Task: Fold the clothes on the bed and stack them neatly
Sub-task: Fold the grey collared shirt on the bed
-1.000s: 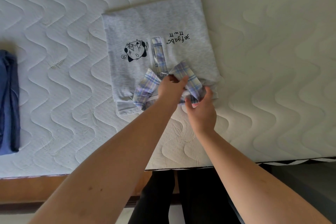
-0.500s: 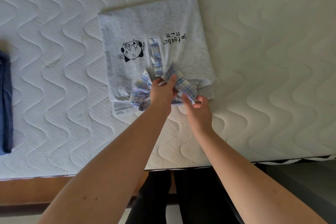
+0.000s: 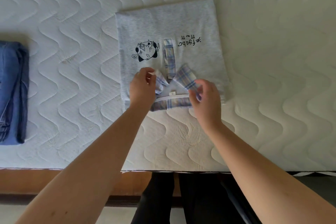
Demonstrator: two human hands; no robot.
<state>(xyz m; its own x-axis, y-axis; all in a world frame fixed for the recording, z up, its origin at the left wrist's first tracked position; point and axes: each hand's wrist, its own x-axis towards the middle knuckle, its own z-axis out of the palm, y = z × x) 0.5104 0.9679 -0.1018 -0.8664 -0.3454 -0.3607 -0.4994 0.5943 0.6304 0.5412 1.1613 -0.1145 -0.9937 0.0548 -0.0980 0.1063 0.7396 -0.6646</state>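
Two hands are working at the plaid collar (image 3: 180, 78) of a folded grey shirt (image 3: 169, 23) that is lying flat on the white quilted mattress (image 3: 272, 60), near its front edge. In the head view, the left hand (image 3: 142, 87) is pinching the left collar wing between thumb and fingertips, and the right hand (image 3: 205, 94) is pinching the right wing the same way, so both wings are spreading outward from the plaid placket. A small neck label (image 3: 172, 93) is showing between the hands. A cartoon print (image 3: 146, 52) and upside-down lettering (image 3: 190, 40) are sitting on either side of the placket. Folded blue clothing (image 3: 12, 92) is resting well apart at the mattress's left edge. The person's dark trousers (image 3: 181, 196) are showing below the bed edge.
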